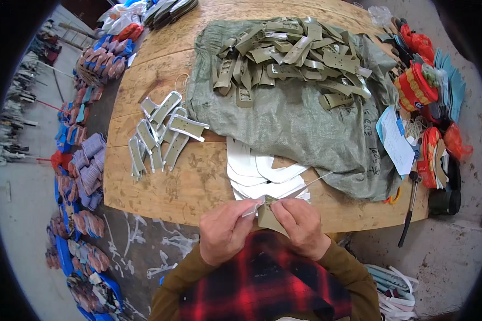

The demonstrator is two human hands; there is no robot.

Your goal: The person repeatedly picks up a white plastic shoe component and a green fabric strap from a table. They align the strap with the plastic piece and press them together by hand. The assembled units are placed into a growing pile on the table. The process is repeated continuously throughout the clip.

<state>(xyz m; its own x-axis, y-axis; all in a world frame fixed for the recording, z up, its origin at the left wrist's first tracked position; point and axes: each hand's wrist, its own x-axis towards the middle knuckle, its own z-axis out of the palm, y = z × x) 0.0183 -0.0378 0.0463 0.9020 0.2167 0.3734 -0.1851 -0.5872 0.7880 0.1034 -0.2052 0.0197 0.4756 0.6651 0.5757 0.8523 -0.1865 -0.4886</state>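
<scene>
At the table's near edge, my left hand pinches a white piece against the upper left of an olive shoe-upper piece. The thumb and fingers of my right hand are closed on the olive piece's right side. Just beyond my hands lies a stack of curved white cut-outs, partly under a grey-green woven sack. A heap of olive pieces with punched holes rests on the sack. To the left, several olive pieces with white edging lie in a small pile.
The wooden table has a curved near edge. At its right lie a written sheet, orange-handled scissors, a black-handled tool and red bags. Bundled pieces line the floor at left; white scraps lie below the table.
</scene>
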